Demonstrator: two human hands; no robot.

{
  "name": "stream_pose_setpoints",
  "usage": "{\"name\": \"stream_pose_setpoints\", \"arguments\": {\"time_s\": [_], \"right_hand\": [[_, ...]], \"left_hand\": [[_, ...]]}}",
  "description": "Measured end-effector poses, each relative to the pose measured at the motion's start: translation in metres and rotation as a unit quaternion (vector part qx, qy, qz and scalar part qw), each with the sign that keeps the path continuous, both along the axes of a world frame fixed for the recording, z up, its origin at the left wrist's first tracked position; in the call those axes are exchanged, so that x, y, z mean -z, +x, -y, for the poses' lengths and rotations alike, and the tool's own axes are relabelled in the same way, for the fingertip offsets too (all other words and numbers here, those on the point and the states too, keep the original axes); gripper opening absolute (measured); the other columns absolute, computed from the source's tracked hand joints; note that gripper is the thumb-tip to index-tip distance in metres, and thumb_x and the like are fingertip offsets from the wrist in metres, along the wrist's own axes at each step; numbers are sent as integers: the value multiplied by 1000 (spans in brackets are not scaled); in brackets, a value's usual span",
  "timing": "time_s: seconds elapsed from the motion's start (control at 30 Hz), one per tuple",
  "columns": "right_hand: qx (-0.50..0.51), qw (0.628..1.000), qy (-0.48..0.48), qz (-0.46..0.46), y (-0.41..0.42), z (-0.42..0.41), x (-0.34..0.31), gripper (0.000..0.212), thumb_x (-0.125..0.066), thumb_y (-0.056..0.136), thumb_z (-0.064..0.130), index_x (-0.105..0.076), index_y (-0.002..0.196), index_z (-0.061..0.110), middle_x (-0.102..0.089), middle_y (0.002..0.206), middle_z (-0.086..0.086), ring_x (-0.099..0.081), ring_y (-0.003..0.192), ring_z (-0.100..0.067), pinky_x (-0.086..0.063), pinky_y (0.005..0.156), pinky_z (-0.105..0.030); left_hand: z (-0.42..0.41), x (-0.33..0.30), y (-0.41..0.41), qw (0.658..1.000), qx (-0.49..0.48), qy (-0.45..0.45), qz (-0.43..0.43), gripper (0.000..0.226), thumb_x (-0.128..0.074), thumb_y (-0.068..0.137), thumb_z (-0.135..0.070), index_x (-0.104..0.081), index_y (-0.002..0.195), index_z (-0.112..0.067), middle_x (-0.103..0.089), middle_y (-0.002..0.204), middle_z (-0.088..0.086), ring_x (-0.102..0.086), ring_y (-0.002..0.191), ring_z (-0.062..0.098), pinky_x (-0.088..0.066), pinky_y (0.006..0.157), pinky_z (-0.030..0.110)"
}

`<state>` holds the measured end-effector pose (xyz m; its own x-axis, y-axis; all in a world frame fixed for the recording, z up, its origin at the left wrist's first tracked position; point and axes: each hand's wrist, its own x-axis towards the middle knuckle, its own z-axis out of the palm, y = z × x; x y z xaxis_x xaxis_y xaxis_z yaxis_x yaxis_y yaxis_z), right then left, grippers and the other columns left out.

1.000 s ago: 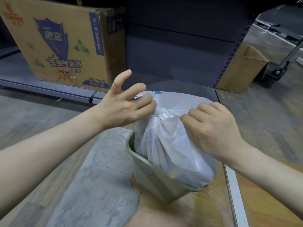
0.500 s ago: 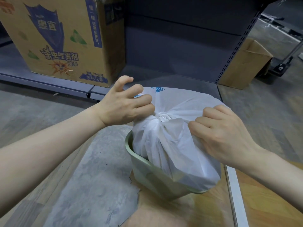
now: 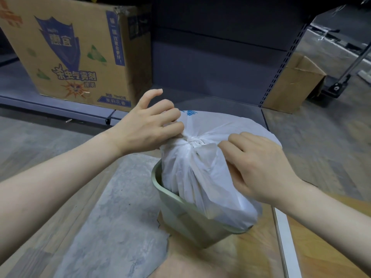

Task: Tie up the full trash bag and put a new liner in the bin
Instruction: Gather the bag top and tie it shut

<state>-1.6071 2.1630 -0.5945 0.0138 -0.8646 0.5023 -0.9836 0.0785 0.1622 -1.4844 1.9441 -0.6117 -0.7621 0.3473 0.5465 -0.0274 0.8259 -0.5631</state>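
Note:
A full white trash bag bulges out of a small pale green bin on the floor. Its top is gathered into a tight knot between my hands. My left hand pinches the plastic on the knot's left side, with the index finger raised. On the right side of the knot, my right hand grips a fold of the bag, fingers curled in. No new liner is in view.
A large printed cardboard box stands on the low grey shelf behind the bin. A smaller plain box sits at the back right by a perforated shelf post. A white strip runs along the floor at right.
Both hands have pulled a little apart, drawing the knot tighter. My right hand has slid lower and rightward on the bag. The view has dipped slightly.

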Motion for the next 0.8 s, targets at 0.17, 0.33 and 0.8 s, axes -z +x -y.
{"name": "stream_pose_setpoints", "arguments": {"time_s": [0.17,0.33,0.8], "right_hand": [[-18,999,-6,-29,8,14,-4,20,-56,74,-2,-71,85,6,-59,68,-10,-50,54,-27,-32,44,-28],[-97,994,-57,7,7,25,-4,31,-44,89,0,-74,79,4,-64,72,-11,-54,55,-27,-38,43,-28],[-160,979,-116,44,-17,17,17,7,-68,63,-9,-66,67,-3,-64,68,-11,-49,66,-25,-40,58,-33]], "left_hand": [[-5,-6,0,998,16,42,48,16,-53,83,7,-63,79,-5,-59,75,9,-56,63,26,-38,88,40],[-10,-13,2,992,47,68,97,12,-66,77,9,-63,81,-3,-58,73,12,-53,60,26,-50,65,34],[-11,-2,0,997,58,54,24,22,-56,77,7,-62,70,-13,-53,61,3,-49,54,22,-47,62,30]]}}
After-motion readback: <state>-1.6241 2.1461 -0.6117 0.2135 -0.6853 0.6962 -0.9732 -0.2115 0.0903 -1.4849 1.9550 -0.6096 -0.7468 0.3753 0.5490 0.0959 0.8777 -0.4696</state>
